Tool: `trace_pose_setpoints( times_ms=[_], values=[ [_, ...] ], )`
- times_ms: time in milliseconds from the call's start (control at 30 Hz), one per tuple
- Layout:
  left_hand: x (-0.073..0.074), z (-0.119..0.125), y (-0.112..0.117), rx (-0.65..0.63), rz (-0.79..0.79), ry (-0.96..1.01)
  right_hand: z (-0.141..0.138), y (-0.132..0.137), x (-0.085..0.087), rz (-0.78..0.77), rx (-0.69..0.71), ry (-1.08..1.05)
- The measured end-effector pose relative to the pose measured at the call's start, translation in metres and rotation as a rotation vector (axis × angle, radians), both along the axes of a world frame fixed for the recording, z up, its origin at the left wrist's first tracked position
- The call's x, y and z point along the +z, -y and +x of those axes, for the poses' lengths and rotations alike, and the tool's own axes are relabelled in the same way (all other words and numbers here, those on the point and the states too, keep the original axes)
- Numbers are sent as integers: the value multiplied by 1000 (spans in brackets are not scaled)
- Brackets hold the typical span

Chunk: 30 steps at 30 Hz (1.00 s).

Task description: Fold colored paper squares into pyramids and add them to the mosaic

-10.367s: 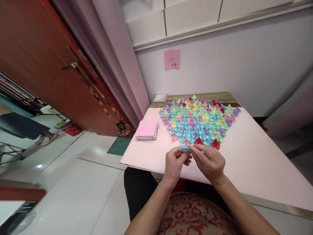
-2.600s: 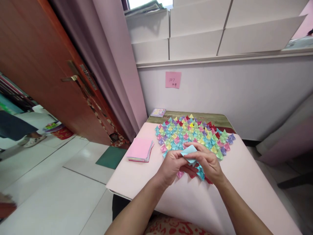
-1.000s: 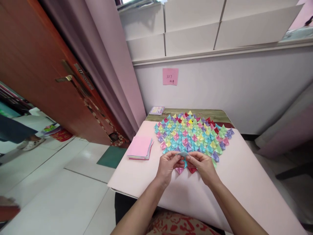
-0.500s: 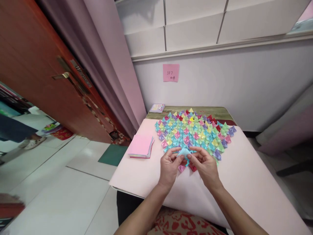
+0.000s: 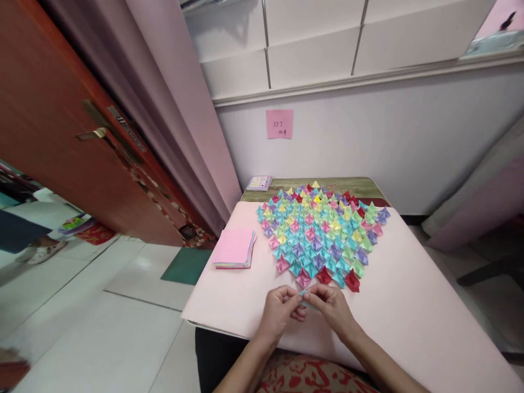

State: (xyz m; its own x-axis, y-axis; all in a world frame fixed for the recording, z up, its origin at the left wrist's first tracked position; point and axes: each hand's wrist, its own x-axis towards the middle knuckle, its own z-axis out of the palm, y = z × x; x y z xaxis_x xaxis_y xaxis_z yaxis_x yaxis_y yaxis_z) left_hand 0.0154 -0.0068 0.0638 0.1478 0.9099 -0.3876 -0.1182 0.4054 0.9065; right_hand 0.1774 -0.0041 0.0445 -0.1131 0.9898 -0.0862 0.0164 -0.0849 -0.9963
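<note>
My left hand (image 5: 282, 310) and right hand (image 5: 331, 309) meet over the near part of the bench (image 5: 413, 311), which is spread with a pale pink covering. Both are closed in a pinch, thumbs against fingers, on a small light-blue paper (image 5: 304, 292); it lies between the two sets of fingertips, partly hidden by them, so its folded form cannot be made out. Whether the paper touches the bench I cannot tell.

Just beyond my fingertips begins a dense cluster of folded paper pieces (image 5: 310, 234), pointed in shape and coloured blue, green, yellow, pink, purple and red. In its nearest part stand a pink piece (image 5: 303, 279), directly ahead of the light-blue paper, and a red piece (image 5: 324, 275) to the right of it.

Left of the cluster, and apart from it, lies a stack of square sheets (image 5: 234, 246), pink uppermost, with edges of other colours showing beneath. At the far left corner of the bench, on its uncovered wood-patterned strip, rests a small printed pad (image 5: 259, 183). Above, on the wall (image 5: 368, 136), is a pink note (image 5: 279, 124) bearing the handwritten number 357.
</note>
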Motion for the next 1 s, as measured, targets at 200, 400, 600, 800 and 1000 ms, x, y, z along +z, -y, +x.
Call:
trace_pose_setpoints(
  times_ms=[200, 400, 600, 800, 1000],
  values=[
    [0, -12, 3, -142, 124, -147, -2, 8, -4, -24, 89, -10],
    [6, -11, -9, -147, 164, -90, 3, 0, 9, 103, 51, 151],
    [1, -10, -8, -93, 74, 24, -12, 4, 11, 124, -128, 68],
    [-4, -24, 5, -148, 145, -121, -23, 18, 2, 58, -13, 69],
    [-17, -23, 15, 107, 138, -43, -28, 31, -1, 40, -142, 149]
  ],
)
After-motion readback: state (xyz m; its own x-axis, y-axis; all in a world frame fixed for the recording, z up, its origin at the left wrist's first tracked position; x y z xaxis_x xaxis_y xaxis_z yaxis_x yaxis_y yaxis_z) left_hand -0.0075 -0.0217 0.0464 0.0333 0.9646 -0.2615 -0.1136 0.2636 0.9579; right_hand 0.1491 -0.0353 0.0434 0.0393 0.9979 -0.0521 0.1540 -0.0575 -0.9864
